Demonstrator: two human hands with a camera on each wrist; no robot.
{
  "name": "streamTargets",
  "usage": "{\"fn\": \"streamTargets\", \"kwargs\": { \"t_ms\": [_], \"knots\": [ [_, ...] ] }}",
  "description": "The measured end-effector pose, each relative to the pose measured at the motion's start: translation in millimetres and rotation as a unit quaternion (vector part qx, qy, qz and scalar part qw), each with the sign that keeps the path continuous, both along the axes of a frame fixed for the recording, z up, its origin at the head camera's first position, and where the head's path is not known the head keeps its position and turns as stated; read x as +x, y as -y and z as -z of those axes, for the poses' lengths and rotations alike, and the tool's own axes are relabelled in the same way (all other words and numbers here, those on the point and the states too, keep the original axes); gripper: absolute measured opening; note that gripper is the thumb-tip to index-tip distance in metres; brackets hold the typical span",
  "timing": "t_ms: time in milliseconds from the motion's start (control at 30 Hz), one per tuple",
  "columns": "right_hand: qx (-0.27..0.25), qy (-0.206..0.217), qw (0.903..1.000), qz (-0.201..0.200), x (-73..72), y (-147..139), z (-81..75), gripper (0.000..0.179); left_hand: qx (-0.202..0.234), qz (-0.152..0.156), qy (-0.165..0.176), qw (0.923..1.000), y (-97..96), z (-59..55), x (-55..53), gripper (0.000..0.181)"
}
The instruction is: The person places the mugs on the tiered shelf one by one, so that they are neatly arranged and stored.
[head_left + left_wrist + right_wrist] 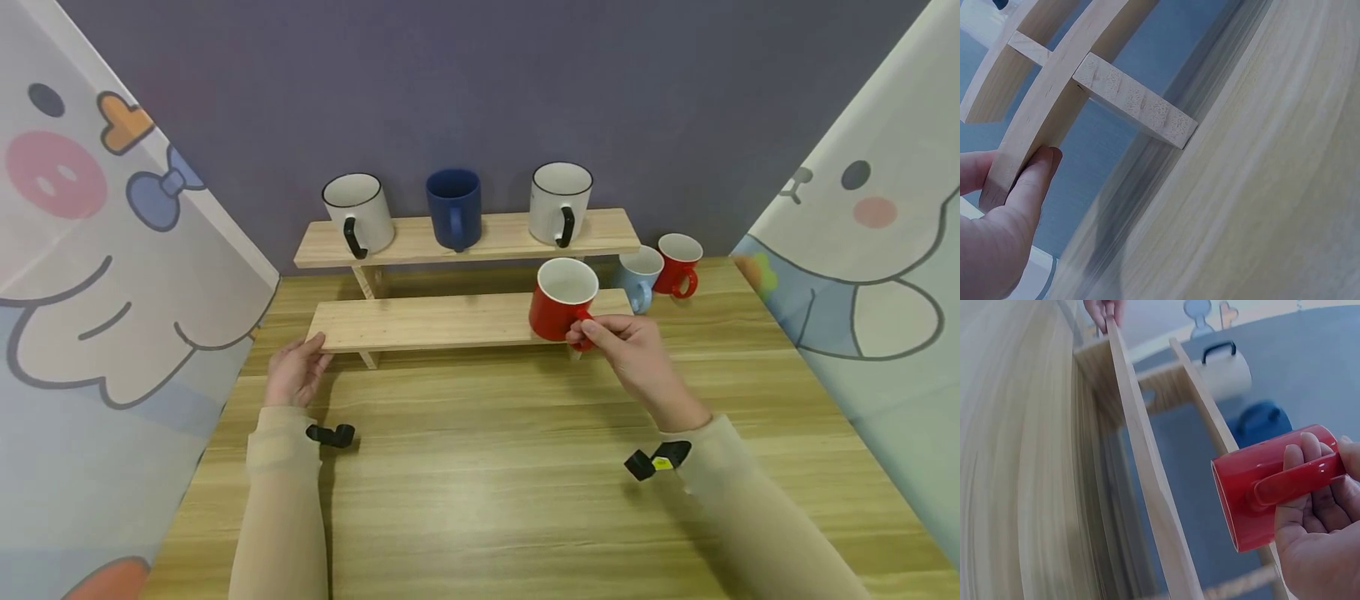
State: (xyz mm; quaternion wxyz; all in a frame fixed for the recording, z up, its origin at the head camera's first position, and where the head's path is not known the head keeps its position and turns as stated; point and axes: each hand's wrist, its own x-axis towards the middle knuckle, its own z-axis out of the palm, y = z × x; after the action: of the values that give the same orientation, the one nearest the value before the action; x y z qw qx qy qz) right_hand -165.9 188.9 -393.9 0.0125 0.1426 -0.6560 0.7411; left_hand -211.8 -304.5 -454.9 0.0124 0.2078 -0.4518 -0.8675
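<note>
A two-tier wooden shelf point(420, 321) stands on the table against the back wall. My left hand point(295, 372) grips the left end of its lower board point(1029, 134), thumb on top and fingers beneath. By its handle, my right hand point(626, 350) holds a red mug point(553, 312) with a white inside, at the right part of the lower board. In the right wrist view the mug point(1254, 469) looks tilted, fingers through its handle; whether its base touches the board is hidden. The upper board carries a white mug point(367, 204), a dark blue mug point(453, 208) and another white mug point(558, 200).
Behind the shelf's right end, a light blue mug point(637, 271) and a second red mug point(678, 262) stand on the wood-grain table point(465, 475). Cartoon-printed panels point(862, 250) flank both sides, and a grey-blue wall point(480, 92) rises at the back.
</note>
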Motion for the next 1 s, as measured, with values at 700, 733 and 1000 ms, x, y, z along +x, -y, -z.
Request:
{"fn": "streamTargets", "kwargs": {
  "t_ms": [700, 733, 1000],
  "knots": [
    [0.027, -0.012, 0.998, -0.055, -19.2, 143.2, 1.8, 0.017, 0.004, -0.009, 0.006, 0.9999, 1.3, 0.3, -0.9, 0.043],
    [0.029, -0.011, 0.998, -0.056, -19.8, 150.6, 2.2, 0.017, 0.004, -0.009, 0.006, 0.9999, 1.5, 0.4, -1.0, 0.043],
    [0.027, 0.0, 0.9982, -0.053, -23.9, 205.3, 9.0, 0.016, 0.004, -0.007, 0.001, 1.0, 1.0, 0.7, -1.6, 0.039]
  ]
}}
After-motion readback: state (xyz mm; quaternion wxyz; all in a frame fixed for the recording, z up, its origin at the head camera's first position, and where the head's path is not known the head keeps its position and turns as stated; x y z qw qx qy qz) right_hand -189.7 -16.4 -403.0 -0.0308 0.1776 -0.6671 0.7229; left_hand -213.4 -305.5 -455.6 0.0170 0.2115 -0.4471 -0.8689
